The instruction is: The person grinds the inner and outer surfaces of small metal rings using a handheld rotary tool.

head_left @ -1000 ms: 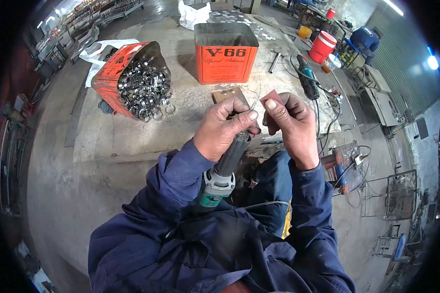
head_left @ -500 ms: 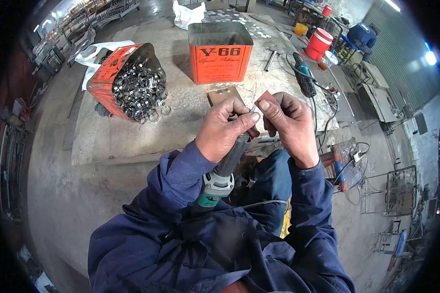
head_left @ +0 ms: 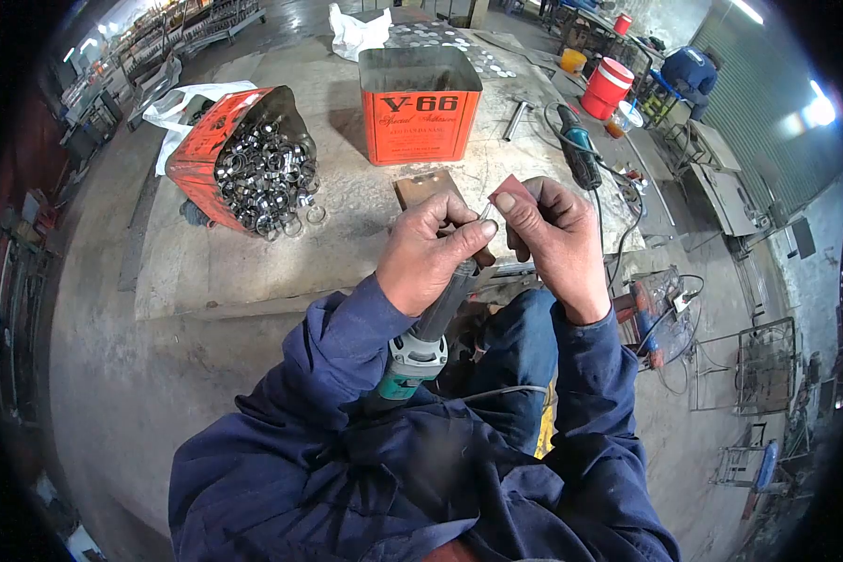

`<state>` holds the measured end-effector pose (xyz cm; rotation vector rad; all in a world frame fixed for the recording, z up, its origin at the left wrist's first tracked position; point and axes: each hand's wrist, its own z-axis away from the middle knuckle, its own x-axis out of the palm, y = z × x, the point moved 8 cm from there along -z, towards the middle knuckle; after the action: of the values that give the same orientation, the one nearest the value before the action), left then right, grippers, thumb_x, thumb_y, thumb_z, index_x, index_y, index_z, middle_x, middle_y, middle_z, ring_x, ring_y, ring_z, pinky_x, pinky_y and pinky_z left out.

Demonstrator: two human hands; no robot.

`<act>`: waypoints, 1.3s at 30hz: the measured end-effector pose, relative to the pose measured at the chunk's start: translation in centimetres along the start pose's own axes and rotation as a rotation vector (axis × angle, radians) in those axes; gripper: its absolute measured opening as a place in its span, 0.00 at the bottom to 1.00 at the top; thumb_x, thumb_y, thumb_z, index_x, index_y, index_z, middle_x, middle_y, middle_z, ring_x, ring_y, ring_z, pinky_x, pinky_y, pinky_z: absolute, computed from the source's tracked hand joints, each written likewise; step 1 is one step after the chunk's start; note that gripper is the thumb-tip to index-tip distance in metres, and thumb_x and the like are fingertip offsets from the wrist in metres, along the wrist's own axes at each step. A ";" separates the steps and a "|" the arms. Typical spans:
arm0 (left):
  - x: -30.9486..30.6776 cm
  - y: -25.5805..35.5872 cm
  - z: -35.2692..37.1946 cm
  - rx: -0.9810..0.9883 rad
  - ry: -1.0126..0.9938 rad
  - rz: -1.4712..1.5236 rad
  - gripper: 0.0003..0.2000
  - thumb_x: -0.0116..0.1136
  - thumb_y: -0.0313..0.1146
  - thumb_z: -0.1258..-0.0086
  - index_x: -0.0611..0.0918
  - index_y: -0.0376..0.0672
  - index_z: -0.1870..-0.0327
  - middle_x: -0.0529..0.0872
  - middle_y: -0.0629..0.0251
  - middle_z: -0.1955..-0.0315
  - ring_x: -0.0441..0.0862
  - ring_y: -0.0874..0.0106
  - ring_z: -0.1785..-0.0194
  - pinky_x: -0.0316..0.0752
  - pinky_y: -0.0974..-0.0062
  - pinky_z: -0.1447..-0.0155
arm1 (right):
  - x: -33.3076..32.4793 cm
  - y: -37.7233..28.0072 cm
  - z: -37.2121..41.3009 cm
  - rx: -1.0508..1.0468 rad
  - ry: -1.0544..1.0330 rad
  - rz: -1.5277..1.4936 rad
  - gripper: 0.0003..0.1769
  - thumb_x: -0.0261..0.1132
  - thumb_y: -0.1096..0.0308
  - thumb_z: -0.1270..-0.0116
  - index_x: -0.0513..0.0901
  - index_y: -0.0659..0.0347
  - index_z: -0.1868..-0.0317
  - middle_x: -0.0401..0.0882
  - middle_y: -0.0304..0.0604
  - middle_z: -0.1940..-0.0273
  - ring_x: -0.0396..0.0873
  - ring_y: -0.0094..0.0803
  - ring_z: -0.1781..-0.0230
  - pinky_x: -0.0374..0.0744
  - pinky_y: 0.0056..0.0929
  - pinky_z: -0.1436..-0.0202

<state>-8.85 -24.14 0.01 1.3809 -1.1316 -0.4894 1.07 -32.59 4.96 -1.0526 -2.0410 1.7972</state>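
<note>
My right hand (head_left: 554, 225) pinches a small reddish-brown piece of sandpaper (head_left: 512, 190) between thumb and fingers. Close beside it, my left hand (head_left: 433, 245) is closed, its thumb and forefinger around a thin metal rod (head_left: 484, 212) whose tip points up toward the sandpaper. Beneath the left hand rises the black neck of a green and grey die grinder (head_left: 416, 361), its body against my lap. Whether the rod is joined to the grinder is hidden by my fingers. Behind the hands, a brown wooden block (head_left: 425, 184) lies on the worktable (head_left: 244, 272).
A tilted orange tin (head_left: 189, 159) full of shiny metal rings (head_left: 267, 173) lies at left. An upright orange tin (head_left: 417, 126) stands behind the hands. To the right are a metal tube (head_left: 517, 120), another power tool (head_left: 581, 150) with its cable, and a red cooler (head_left: 608, 87). Another person (head_left: 691, 70) sits beyond.
The view has shifted very slightly. Both hands keep nearly the same pose, and slightly more of the thin rod shows between them.
</note>
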 end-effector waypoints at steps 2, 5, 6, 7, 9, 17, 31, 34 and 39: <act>-0.1 0.0 0.0 0.016 0.008 -0.027 0.08 0.59 0.31 0.34 0.74 0.37 0.67 0.79 0.68 0.74 0.80 0.79 0.69 0.75 0.81 0.64 | 0.0 0.0 0.0 -0.003 -0.016 0.020 0.15 0.65 0.61 0.37 0.78 0.65 0.73 0.74 0.35 0.85 0.69 0.16 0.83 0.67 0.20 0.81; 0.2 0.0 0.0 0.033 -0.007 -0.012 0.08 0.59 0.30 0.34 0.74 0.37 0.67 0.79 0.68 0.73 0.79 0.80 0.69 0.74 0.81 0.65 | -0.2 -0.3 0.0 0.029 -0.038 0.063 0.15 0.65 0.61 0.38 0.78 0.65 0.74 0.74 0.35 0.85 0.69 0.16 0.84 0.67 0.21 0.81; 0.2 0.0 0.0 0.034 -0.007 -0.011 0.08 0.59 0.30 0.34 0.74 0.37 0.67 0.79 0.68 0.73 0.79 0.80 0.69 0.74 0.81 0.65 | -0.2 -0.6 0.0 0.029 -0.039 0.064 0.15 0.65 0.61 0.38 0.78 0.65 0.74 0.74 0.35 0.85 0.69 0.16 0.84 0.67 0.21 0.81; 0.2 0.0 0.0 0.039 -0.001 -0.040 0.08 0.59 0.30 0.34 0.74 0.37 0.67 0.79 0.68 0.73 0.79 0.80 0.69 0.74 0.81 0.65 | -0.3 -0.8 0.0 0.053 -0.042 0.105 0.14 0.65 0.61 0.38 0.78 0.65 0.74 0.74 0.35 0.85 0.70 0.16 0.84 0.67 0.21 0.81; 0.3 -0.1 0.0 0.044 0.006 -0.068 0.08 0.59 0.30 0.34 0.74 0.37 0.67 0.79 0.68 0.73 0.79 0.80 0.69 0.74 0.81 0.65 | -0.3 -0.9 0.0 0.076 -0.047 0.147 0.14 0.65 0.62 0.38 0.79 0.65 0.74 0.74 0.35 0.85 0.70 0.16 0.84 0.67 0.21 0.81; 0.3 -0.3 -0.2 0.060 0.030 -0.142 0.08 0.59 0.31 0.34 0.74 0.38 0.68 0.78 0.69 0.73 0.80 0.78 0.70 0.74 0.80 0.65 | -0.3 -0.7 -0.3 0.191 -0.126 0.087 0.15 0.62 0.62 0.36 0.79 0.66 0.73 0.72 0.33 0.84 0.66 0.16 0.85 0.65 0.21 0.81; 0.3 -0.7 -0.3 0.053 0.057 -0.181 0.07 0.60 0.29 0.35 0.75 0.38 0.66 0.79 0.67 0.73 0.80 0.79 0.70 0.75 0.82 0.65 | -0.4 -1.1 0.1 0.138 -0.123 0.262 0.15 0.61 0.62 0.36 0.81 0.68 0.69 0.73 0.36 0.84 0.69 0.17 0.82 0.68 0.23 0.78; 0.1 -0.6 -0.1 0.050 0.062 -0.212 0.08 0.61 0.26 0.37 0.74 0.37 0.63 0.79 0.67 0.72 0.80 0.79 0.68 0.76 0.82 0.63 | 0.2 -0.3 0.6 0.154 -0.178 0.294 0.16 0.61 0.60 0.35 0.80 0.68 0.70 0.73 0.36 0.84 0.69 0.18 0.83 0.69 0.24 0.79; -0.8 -0.4 0.3 0.116 0.067 -0.229 0.13 0.63 0.22 0.40 0.72 0.37 0.58 0.79 0.67 0.68 0.80 0.79 0.65 0.76 0.82 0.61 | 0.2 1.4 1.0 0.184 -0.191 0.062 0.16 0.62 0.60 0.34 0.79 0.65 0.74 0.70 0.32 0.85 0.65 0.16 0.84 0.64 0.21 0.81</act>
<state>-9.33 -23.69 -0.71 1.6274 -0.9644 -0.5433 0.80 -33.24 3.41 -0.9338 -1.9152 2.1442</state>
